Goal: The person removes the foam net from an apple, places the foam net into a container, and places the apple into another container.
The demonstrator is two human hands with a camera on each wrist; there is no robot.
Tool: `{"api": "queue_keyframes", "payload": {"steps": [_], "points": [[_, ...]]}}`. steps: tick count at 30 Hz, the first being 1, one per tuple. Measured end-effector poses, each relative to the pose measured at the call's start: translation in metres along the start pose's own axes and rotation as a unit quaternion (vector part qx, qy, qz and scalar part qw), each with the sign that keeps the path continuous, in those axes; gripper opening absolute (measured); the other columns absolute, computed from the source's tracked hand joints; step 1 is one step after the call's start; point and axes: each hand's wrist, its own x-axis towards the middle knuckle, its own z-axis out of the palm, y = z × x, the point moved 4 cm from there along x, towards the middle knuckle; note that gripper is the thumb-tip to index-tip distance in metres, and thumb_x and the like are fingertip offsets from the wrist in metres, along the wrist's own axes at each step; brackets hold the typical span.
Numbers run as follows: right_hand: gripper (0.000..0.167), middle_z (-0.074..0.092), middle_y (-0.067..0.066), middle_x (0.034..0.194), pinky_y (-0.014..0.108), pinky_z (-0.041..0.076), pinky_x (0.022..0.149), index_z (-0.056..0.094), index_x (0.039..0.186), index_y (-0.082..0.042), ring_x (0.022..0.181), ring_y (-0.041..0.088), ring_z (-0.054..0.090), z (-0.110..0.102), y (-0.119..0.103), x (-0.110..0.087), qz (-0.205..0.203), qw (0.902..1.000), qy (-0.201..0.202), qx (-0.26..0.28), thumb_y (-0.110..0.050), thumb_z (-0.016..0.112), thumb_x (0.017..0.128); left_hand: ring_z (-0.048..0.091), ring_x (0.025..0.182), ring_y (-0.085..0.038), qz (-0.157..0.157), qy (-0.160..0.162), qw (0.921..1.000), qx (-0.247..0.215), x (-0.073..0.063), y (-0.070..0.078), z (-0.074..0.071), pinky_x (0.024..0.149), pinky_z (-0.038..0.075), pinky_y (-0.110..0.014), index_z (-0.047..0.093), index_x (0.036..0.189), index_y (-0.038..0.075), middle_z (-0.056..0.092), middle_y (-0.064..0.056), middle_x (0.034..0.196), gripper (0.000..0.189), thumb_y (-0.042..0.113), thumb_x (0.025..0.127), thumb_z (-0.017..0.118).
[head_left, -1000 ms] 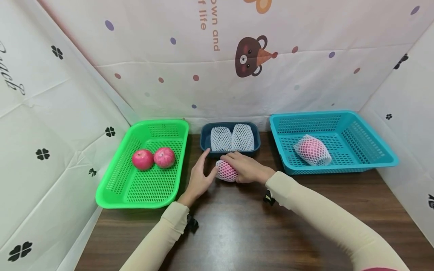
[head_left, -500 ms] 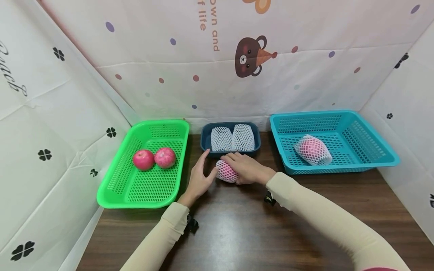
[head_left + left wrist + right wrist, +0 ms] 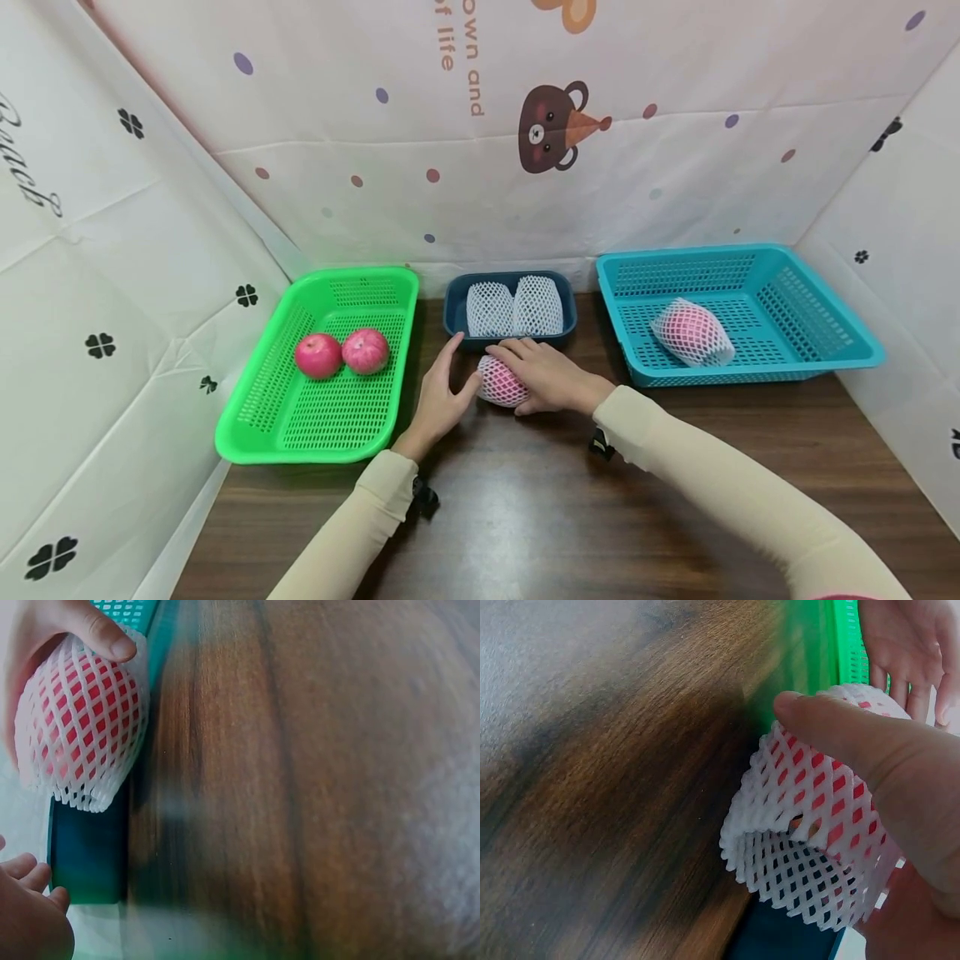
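In the head view my right hand [image 3: 551, 377] grips a pink-red apple in a white foam net [image 3: 501, 382], just in front of the small dark-blue tray [image 3: 454, 310]. The right wrist view shows my thumb [image 3: 840, 731] across the netted apple [image 3: 832, 799], with one loose end of the net gaping. My left hand [image 3: 438, 400] is beside it on the left, fingers extended and thumb towards the apple. In the left wrist view that left hand [image 3: 34, 915] is apart from the apple [image 3: 86, 724] and holds nothing.
Two white foam nets [image 3: 490, 309] lie in the dark-blue tray. At left stands a green basket [image 3: 315, 433] with two bare apples [image 3: 365, 350]. At right, a blue basket [image 3: 780, 329] holds another netted apple [image 3: 692, 333]. Printed cloth [image 3: 637, 192] walls the table [image 3: 525, 517].
Almost nothing differs. My right hand shifts very slightly on the netted apple; my left hand keeps its place, and the baskets and tray have not moved.
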Motion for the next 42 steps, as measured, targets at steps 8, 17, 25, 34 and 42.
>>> {"api": "queue_keyframes", "payload": {"steps": [8,17,25,34,42], "points": [[0.108,0.043,0.013,0.154,0.056,0.039,0.112,0.033,0.158,-0.007,0.136,0.033,0.043,0.0,0.002,-0.006,-0.005,0.9998,0.011,0.017,-0.036,0.094,0.074,0.036,0.148,-0.02,0.003,-0.006,1.0,0.005,0.0,-0.001,0.0,0.12,0.03,-0.048,0.035,0.16,0.018,0.041,-0.008,0.161,0.07,0.028,0.099,0.066],[0.11,0.041,0.012,0.156,0.053,0.037,0.114,0.031,0.16,-0.01,0.137,0.032,0.042,-0.003,0.002,-0.012,-0.006,0.9994,0.023,0.026,-0.042,0.093,0.074,0.041,0.146,-0.026,-0.003,0.003,1.0,-0.002,-0.004,-0.003,0.0,0.118,0.033,-0.052,0.038,0.159,0.015,0.043,-0.007,0.16,0.062,0.027,0.102,0.062],[0.117,0.039,0.01,0.158,0.053,0.036,0.115,0.027,0.163,-0.016,0.14,0.03,0.039,-0.011,0.005,-0.017,0.016,0.9979,0.05,0.038,-0.057,0.089,0.072,0.051,0.139,-0.029,-0.03,0.011,0.9986,-0.041,-0.009,-0.005,-0.002,0.113,0.04,-0.05,0.043,0.154,0.002,0.05,-0.014,0.154,0.051,0.022,0.108,0.052],[0.12,0.039,0.01,0.158,0.053,0.038,0.114,0.028,0.162,-0.015,0.141,0.028,0.039,-0.017,0.013,-0.026,0.032,0.9952,0.083,0.041,-0.071,0.081,0.071,0.056,0.134,-0.026,-0.076,0.032,0.9963,-0.024,-0.012,-0.013,-0.008,0.111,0.044,-0.046,0.049,0.149,-0.001,0.058,-0.014,0.147,0.044,0.022,0.111,0.046],[0.115,0.036,0.01,0.16,0.056,0.037,0.114,0.025,0.163,-0.019,0.144,0.03,0.036,-0.018,0.019,-0.035,0.053,0.993,0.093,0.051,-0.069,0.08,0.076,0.067,0.118,-0.025,-0.11,0.044,0.9929,0.007,-0.012,-0.013,-0.009,0.102,0.052,-0.046,0.072,0.123,-0.002,0.072,-0.012,0.125,0.025,0.007,0.101,0.064]]}}
